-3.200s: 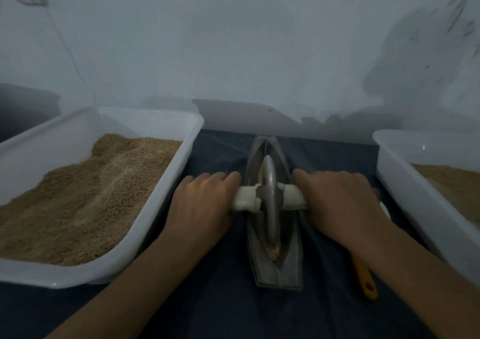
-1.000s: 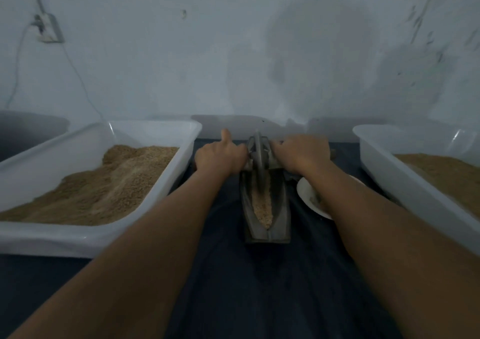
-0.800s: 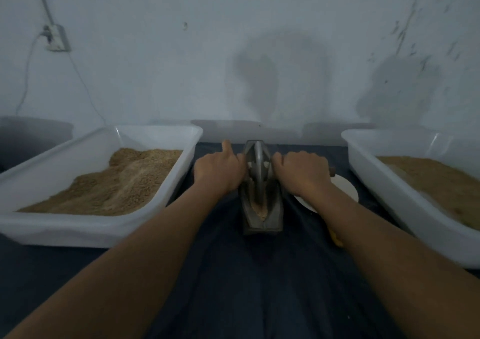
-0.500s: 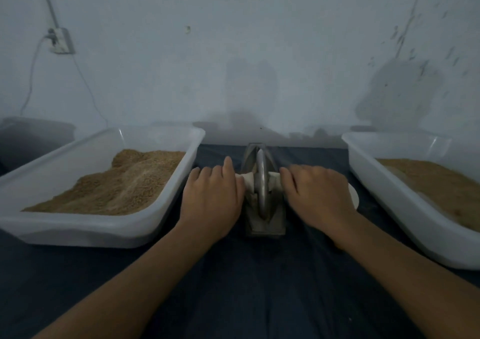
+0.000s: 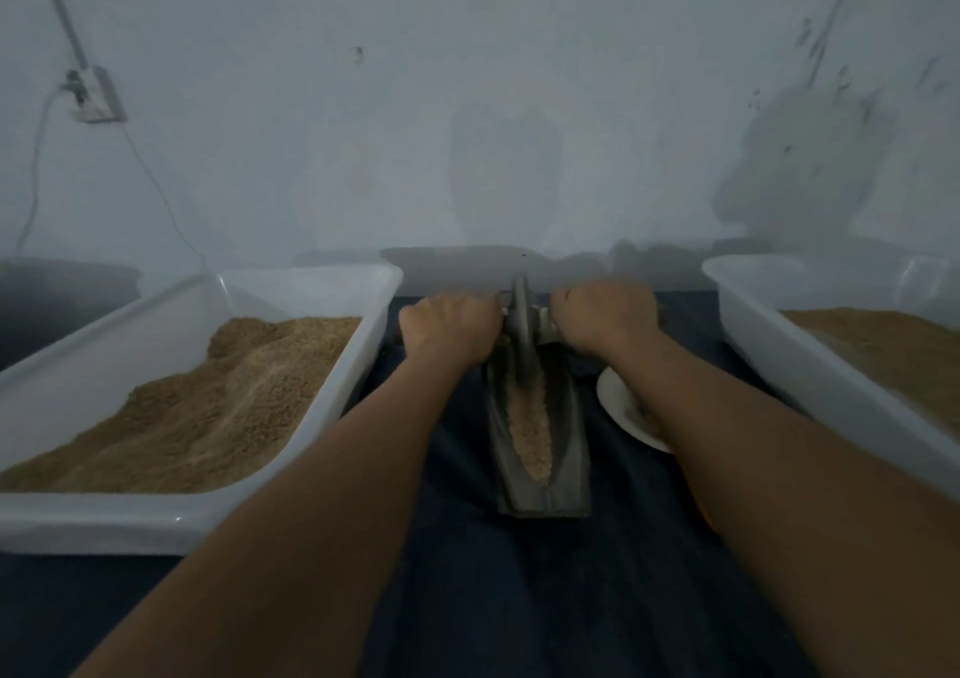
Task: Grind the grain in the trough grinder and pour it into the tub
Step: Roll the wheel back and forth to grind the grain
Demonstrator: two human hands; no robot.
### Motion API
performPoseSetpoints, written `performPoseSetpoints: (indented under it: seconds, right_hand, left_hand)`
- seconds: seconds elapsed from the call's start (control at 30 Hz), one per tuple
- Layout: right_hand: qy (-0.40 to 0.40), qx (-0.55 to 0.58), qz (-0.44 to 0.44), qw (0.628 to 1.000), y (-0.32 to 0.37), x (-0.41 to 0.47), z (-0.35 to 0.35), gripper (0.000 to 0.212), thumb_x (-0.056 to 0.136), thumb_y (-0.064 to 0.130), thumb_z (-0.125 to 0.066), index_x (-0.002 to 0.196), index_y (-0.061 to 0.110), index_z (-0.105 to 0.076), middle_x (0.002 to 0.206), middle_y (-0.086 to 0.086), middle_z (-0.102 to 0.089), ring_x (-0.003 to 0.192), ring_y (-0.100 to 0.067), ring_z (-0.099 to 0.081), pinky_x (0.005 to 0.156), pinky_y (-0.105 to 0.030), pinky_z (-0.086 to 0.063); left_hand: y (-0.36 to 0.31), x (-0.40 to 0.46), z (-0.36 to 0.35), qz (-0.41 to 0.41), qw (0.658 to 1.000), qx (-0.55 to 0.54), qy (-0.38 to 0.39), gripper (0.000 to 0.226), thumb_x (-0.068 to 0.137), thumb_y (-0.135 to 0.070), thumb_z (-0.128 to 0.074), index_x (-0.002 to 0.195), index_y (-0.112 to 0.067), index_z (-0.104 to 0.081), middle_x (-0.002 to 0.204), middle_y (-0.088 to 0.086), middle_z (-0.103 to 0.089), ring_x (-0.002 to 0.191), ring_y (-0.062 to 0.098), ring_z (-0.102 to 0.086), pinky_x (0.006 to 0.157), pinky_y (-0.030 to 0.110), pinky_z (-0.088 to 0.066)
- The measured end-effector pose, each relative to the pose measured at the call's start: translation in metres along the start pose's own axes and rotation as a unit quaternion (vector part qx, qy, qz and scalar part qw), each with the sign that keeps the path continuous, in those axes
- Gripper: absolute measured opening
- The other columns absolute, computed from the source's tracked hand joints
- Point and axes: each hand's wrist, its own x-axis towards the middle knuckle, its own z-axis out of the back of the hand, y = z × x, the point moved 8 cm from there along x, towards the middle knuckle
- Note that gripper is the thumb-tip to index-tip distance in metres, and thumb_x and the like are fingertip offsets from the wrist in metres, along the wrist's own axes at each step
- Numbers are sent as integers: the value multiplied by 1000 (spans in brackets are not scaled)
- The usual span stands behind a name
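A dark metal trough grinder (image 5: 569, 449) lies lengthwise on the dark cloth in the middle. A strip of tan grain (image 5: 531, 425) shows along its groove. The grinding wheel (image 5: 521, 324) stands at the trough's far end. My left hand (image 5: 451, 326) grips the wheel's axle handle on the left side, and my right hand (image 5: 605, 321) grips it on the right. Both arms are stretched forward. A white tub (image 5: 332, 397) on the left holds a heap of brown meal. Another white tub (image 5: 810, 365) with brown meal sits on the right.
A small white dish (image 5: 621, 407) lies right of the trough, partly under my right forearm. A grey wall rises just behind the trough, with a socket and cable (image 5: 93, 98) at upper left. Dark cloth (image 5: 519, 599) covers the near surface.
Over the last half second both hands pushed the wheel from the near part of the trough to its far end, uncovering the grain. Earlier frames show the same back-and-forth rolling.
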Motion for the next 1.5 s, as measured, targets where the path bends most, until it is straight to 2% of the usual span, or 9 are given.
performPoseSetpoints:
  seconds: [0.13,0.33,0.5,0.63,0.93,1.1,1.27,1.4,1.5]
  right_hand:
    - [-17,-37,34,999,12,-21,13,24,101,19,-40,83,16,-55,91,-7,-69,70,-23,-49,52,-26,-24]
    - [-120,58,50,990,10,-108,51,58,106,40,-23,66,21,-61,88,-6,-76,127,-29,-61,63,-30,-39]
    - [-234,61,82,967,24,-133,88,52,101,36,-38,58,17,-60,60,0,-64,87,-30,-73,60,-32,-44]
    - [-202,28,38,978,24,-109,69,57,100,39,-30,49,19,-40,48,3,-38,46,-23,-43,49,-30,-23]
    - [1,-9,-5,1000,1,-13,-4,20,101,25,-41,100,20,-61,109,-8,-69,95,-34,-65,66,-36,-37]
    - [-40,-12,15,999,5,-32,2,31,99,19,-37,69,19,-30,84,-8,-63,78,-27,-53,53,-32,-20]
    - [-143,60,22,988,13,-103,52,50,104,29,-33,66,13,-62,81,-14,-72,98,-37,-70,56,-33,-36]
    - [-169,32,53,984,29,-132,75,53,102,37,-31,112,12,-77,121,-8,-73,127,-31,-61,102,-45,-48]
    - [-163,18,53,985,32,-124,75,57,101,37,-27,92,12,-77,100,-9,-76,105,-32,-68,87,-43,-52]
  left_hand:
    - [-3,-32,6,-44,998,14,-45,19,103,-23,-38,85,-20,-38,99,9,-65,87,34,-62,69,42,-41]
    - [-9,-116,37,-69,985,49,-147,12,100,-26,-42,89,-26,-40,67,-6,-38,60,23,-39,61,36,-34]
    - [2,-145,41,-91,985,39,-144,10,102,-25,-42,106,-22,-51,74,-4,-49,60,22,-48,54,34,-34]
    - [-1,-125,31,-76,986,55,-140,7,100,-24,-44,95,-21,-41,68,-3,-38,59,23,-41,54,33,-36]
    - [-8,9,6,-2,999,51,-6,29,102,-26,-39,98,-26,-68,113,4,-69,99,30,-64,74,40,-34]
    - [-11,-25,17,-34,997,41,-61,22,102,-22,-41,85,-25,-54,103,7,-70,91,32,-66,68,39,-36]
    - [-11,-104,35,-80,985,67,-139,19,103,-24,-37,86,-19,-45,74,-1,-55,63,25,-55,60,35,-40]
    - [-6,-150,49,-112,974,78,-180,20,100,-24,-39,82,-21,-47,62,-7,-30,50,19,-32,51,33,-30]
    - [-2,-140,41,-114,978,74,-159,16,101,-25,-42,85,-22,-40,68,-2,-47,56,21,-40,52,33,-34]
